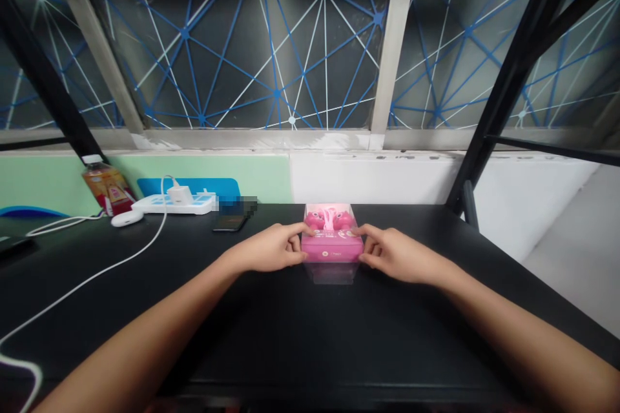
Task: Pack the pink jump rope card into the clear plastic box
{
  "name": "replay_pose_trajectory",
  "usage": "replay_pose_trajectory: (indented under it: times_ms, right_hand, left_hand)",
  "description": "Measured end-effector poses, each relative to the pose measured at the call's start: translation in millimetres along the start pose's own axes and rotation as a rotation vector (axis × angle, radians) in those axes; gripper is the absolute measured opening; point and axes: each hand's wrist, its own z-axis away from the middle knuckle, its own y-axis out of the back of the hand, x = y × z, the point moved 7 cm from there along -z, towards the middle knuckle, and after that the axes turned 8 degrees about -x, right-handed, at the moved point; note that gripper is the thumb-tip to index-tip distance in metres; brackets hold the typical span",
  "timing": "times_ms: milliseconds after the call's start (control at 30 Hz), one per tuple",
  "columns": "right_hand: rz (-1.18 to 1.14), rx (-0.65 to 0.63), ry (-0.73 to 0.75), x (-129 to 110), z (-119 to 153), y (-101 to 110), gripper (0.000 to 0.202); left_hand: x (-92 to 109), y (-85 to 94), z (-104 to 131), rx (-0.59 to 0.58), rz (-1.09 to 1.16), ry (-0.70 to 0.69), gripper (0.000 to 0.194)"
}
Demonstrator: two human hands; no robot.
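Observation:
A pink box (332, 246) with a clear cover lies on the black table (310, 335), and pink items show through its top. My left hand (274, 247) touches the box's left side, index finger on the upper edge and thumb at the lower corner. On the opposite side, my right hand (397, 254) has its index finger and thumb against the right edge in the same way. Between them, the two hands grip the box. A clear flap or reflection shows just in front of it.
Behind my left hand lies a dark phone (229, 222). A white power strip (194, 206) with a plugged-in charger (179, 195), a white oval object (126, 218) and a drink bottle (107, 187) stand at the back left. A white cable (104, 272) runs forward. Black frame posts flank the table.

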Motion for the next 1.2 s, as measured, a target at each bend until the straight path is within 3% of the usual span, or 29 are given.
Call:
replay_pose_trajectory:
  times_ms: [100,233,400,567,733,900,1067,1200]
  right_hand:
    - [0.267,0.199,-0.006,-6.9,-1.3,5.6,0.029]
    - [0.453,0.359,0.118,-30.4,2.0,6.7,0.021]
    - [0.432,0.239,0.251,-40.5,-1.1,-4.2,0.017]
    - [0.401,0.153,0.235,-38.5,2.0,-6.6,0.016]
    - [0.346,0.024,0.192,-34.1,4.5,-9.0,0.041]
    - [0.393,0.047,0.224,-37.4,3.0,-9.6,0.032]
    - [0.384,0.155,0.274,-42.4,1.7,-3.5,0.015]
    - [0.277,0.229,0.270,-38.6,-0.8,2.4,0.012]
  left_hand:
    - [2.1,5.8,-1.7,0.154,-0.170,-0.031,0.022]
    - [11.3,7.2,0.2,0.243,-0.340,-0.058,0.026]
    - [21.0,10.1,4.5,0.242,-0.386,-0.111,0.027]
    - [16.5,5.7,0.8,0.205,-0.284,-0.182,0.034]
    - [7.5,2.5,-2.1,0.234,-0.264,-0.175,0.034]
    - [6.6,3.1,-2.3,0.230,-0.277,-0.151,0.033]
    - [15.3,5.7,0.0,0.199,-0.255,-0.155,0.021]
    - [17.9,4.6,0.8,0.209,-0.283,-0.145,0.028]
